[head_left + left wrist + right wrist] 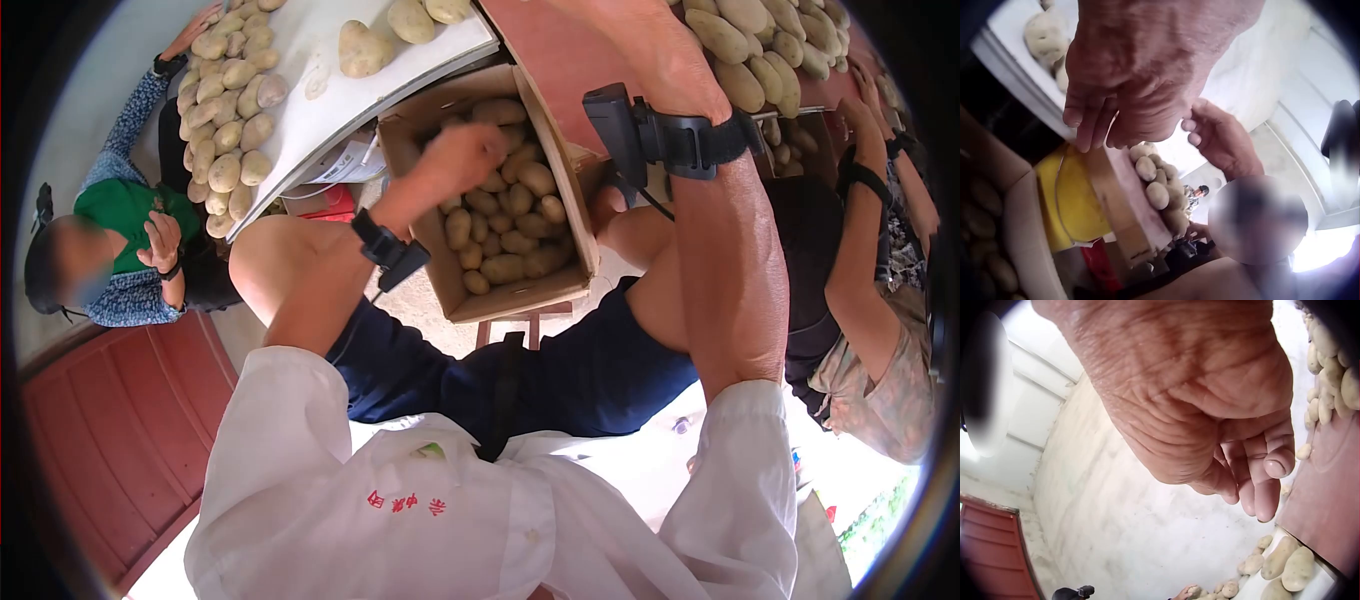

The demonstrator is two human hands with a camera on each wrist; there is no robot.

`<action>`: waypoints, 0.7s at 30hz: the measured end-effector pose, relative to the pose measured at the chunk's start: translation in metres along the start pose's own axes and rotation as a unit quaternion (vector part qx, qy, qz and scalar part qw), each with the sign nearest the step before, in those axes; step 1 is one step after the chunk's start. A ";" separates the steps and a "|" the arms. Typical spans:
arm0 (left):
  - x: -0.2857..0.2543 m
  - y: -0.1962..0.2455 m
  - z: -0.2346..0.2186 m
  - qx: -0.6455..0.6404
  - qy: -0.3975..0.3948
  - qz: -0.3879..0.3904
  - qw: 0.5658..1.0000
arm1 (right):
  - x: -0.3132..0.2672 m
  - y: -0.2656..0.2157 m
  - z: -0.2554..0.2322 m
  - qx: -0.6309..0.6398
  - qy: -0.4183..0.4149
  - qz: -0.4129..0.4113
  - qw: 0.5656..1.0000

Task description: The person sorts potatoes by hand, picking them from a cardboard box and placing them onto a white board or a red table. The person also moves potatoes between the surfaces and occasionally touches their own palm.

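My left hand [465,155], blurred, is over a cardboard box [520,299] of potatoes [502,268]. In the left wrist view the fingers of this hand [1141,87] hang loosely bent, with no object visible in them. At the top edge of the head view is my right hand [640,30], partly cut off, above the red tabletop [545,60]. Seen from the right wrist, that hand [1210,406] has loosely curled fingers and nothing visible in them. Larger potatoes [1298,569] lie below it on a white surface.
Piled potatoes [225,110] cover part of the white table [320,45] at left; another pile [770,45] is at upper right. A person in green [115,225] sits at left, another person [870,330] at right. A yellow bucket [1075,194] stands beside a box.
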State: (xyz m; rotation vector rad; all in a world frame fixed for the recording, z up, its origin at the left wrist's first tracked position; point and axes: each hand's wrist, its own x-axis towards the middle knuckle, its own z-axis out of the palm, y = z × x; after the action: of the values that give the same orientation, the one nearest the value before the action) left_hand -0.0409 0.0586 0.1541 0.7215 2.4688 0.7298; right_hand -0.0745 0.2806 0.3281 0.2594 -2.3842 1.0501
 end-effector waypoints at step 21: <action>-0.005 0.001 0.184 0.145 0.012 -0.008 0.989 | 0.000 0.014 -0.004 -0.009 0.005 -0.033 0.999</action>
State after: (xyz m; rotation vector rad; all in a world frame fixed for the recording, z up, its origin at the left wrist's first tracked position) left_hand 0.0658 0.1218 0.0178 0.7977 2.6295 0.3775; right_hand -0.0779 0.2934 0.3214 0.3234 -2.3589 0.9958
